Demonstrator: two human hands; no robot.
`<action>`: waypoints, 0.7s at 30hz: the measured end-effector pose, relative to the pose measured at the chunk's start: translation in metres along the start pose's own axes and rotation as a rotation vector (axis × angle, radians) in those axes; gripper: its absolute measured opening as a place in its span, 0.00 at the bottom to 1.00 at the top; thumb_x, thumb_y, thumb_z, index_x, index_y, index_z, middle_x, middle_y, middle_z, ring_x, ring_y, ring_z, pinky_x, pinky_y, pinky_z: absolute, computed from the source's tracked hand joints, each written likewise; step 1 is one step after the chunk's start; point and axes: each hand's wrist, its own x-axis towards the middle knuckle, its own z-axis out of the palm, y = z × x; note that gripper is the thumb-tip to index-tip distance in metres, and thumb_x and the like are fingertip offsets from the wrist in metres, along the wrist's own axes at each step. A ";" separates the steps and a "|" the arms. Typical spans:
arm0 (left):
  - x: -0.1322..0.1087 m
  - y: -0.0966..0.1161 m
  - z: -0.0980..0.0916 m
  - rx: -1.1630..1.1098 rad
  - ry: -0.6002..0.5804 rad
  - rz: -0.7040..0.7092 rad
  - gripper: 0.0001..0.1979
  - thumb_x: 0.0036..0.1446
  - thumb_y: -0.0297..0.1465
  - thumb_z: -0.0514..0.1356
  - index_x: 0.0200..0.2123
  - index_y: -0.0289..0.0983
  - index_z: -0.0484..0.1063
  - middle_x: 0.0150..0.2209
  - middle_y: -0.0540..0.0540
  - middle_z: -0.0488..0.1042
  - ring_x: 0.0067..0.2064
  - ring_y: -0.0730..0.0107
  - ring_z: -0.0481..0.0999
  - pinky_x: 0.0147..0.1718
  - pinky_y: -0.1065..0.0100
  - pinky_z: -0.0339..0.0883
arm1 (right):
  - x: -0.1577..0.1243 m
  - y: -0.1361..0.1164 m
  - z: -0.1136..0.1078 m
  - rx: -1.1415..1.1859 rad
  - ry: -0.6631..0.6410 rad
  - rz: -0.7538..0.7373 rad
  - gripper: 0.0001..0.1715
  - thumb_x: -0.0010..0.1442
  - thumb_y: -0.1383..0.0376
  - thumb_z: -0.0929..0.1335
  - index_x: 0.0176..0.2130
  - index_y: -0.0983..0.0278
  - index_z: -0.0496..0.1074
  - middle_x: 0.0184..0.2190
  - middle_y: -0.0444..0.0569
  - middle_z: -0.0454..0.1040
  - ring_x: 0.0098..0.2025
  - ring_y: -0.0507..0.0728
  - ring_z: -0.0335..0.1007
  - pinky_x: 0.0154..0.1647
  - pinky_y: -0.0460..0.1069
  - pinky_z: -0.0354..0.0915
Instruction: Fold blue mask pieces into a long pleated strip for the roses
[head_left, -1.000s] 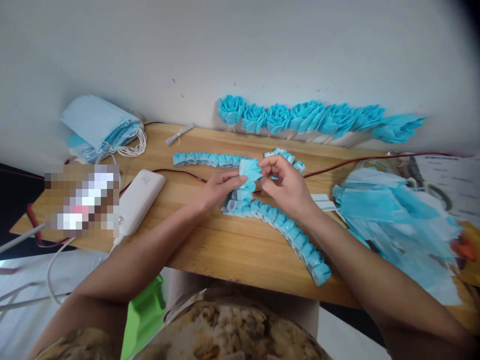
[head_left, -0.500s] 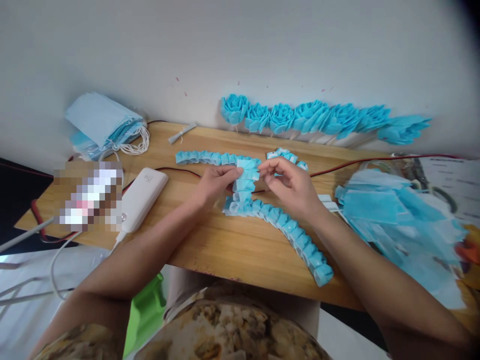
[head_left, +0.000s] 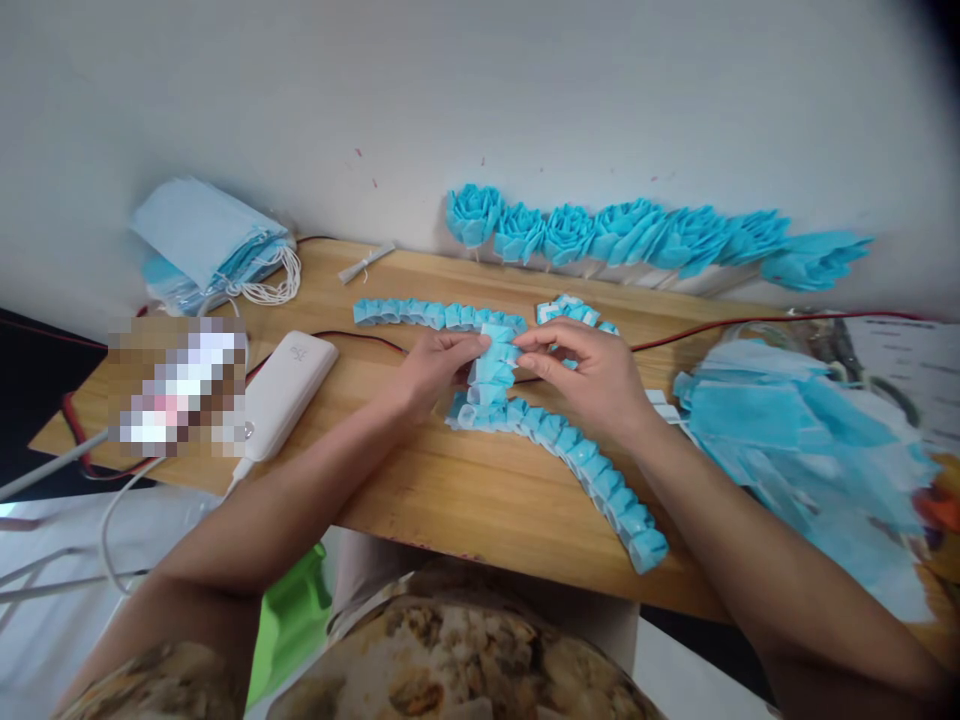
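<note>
The two hands work at a light blue folded strip (head_left: 493, 372), which stands out over the middle of the wooden surface (head_left: 442, 490). The left hand (head_left: 435, 372) is at the left of this strip, and its fingers (head_left: 474, 346) are closed on the left edge, close to the far end, with the thumb on top. The right hand (head_left: 592, 368) comes from the right side; its thumb and first finger are a little apart, with the tips at the right edge of the strip. Whether they pinch it, I cannot tell.

The near end of the strip meets a curved blue chain (head_left: 586, 460), which lies toward the near right; I cannot tell if the two are joined. Behind the left hand lies another blue chain (head_left: 409, 314), almost straight, and behind the right hand there are some small folded pieces (head_left: 568, 306), partly hidden.

Along the wall (head_left: 360, 90) at the far side stands a row of blue flowers (head_left: 571, 236). At the far left is a stack of pale blue sheets (head_left: 206, 232) with white loops. Nearer on the left lies a white power bank (head_left: 296, 385). On the right a loose pile of blue sheets (head_left: 780, 430) is spread.
</note>
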 end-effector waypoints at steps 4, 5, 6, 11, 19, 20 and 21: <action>-0.001 0.002 0.002 0.011 -0.013 -0.001 0.19 0.52 0.43 0.70 0.23 0.35 0.70 0.22 0.53 0.66 0.24 0.78 0.63 0.26 0.72 0.61 | -0.001 0.003 0.002 -0.066 0.005 -0.066 0.05 0.61 0.62 0.75 0.40 0.57 0.81 0.36 0.46 0.81 0.35 0.56 0.76 0.38 0.53 0.71; -0.002 0.002 0.002 0.011 -0.019 -0.003 0.20 0.51 0.43 0.70 0.23 0.35 0.70 0.22 0.53 0.66 0.24 0.78 0.63 0.26 0.72 0.61 | -0.002 0.004 0.002 -0.095 0.008 -0.099 0.05 0.61 0.62 0.75 0.40 0.57 0.81 0.37 0.46 0.81 0.36 0.57 0.76 0.40 0.54 0.72; -0.002 0.002 0.002 0.011 -0.023 -0.005 0.20 0.51 0.43 0.70 0.23 0.35 0.70 0.22 0.53 0.65 0.24 0.78 0.63 0.26 0.72 0.61 | -0.002 0.005 0.001 -0.130 0.010 -0.135 0.04 0.62 0.61 0.75 0.40 0.57 0.81 0.38 0.46 0.82 0.38 0.57 0.77 0.42 0.55 0.71; -0.001 0.001 0.002 0.006 -0.044 -0.019 0.20 0.51 0.43 0.71 0.22 0.35 0.69 0.21 0.53 0.65 0.23 0.78 0.63 0.25 0.72 0.61 | -0.003 0.007 -0.002 -0.282 -0.020 -0.238 0.07 0.67 0.60 0.70 0.39 0.55 0.80 0.40 0.48 0.82 0.43 0.61 0.77 0.46 0.58 0.69; -0.003 0.000 0.004 0.065 -0.046 -0.051 0.22 0.52 0.45 0.70 0.22 0.35 0.71 0.20 0.52 0.70 0.22 0.77 0.67 0.24 0.72 0.63 | -0.005 0.000 0.005 -0.377 0.023 -0.199 0.09 0.66 0.65 0.66 0.34 0.58 0.75 0.31 0.47 0.78 0.33 0.57 0.72 0.37 0.54 0.66; -0.003 0.001 0.004 0.072 -0.053 -0.053 0.22 0.52 0.46 0.70 0.21 0.35 0.71 0.20 0.51 0.70 0.22 0.77 0.67 0.24 0.72 0.63 | -0.006 -0.001 0.006 -0.408 0.031 -0.206 0.09 0.67 0.65 0.66 0.34 0.58 0.74 0.30 0.47 0.78 0.33 0.57 0.72 0.37 0.54 0.66; -0.003 0.002 0.004 0.079 -0.064 -0.057 0.22 0.53 0.46 0.70 0.21 0.35 0.71 0.20 0.51 0.70 0.22 0.77 0.67 0.23 0.72 0.63 | -0.007 -0.001 0.006 -0.443 0.042 -0.218 0.10 0.67 0.65 0.65 0.34 0.58 0.74 0.30 0.48 0.78 0.33 0.58 0.72 0.37 0.55 0.66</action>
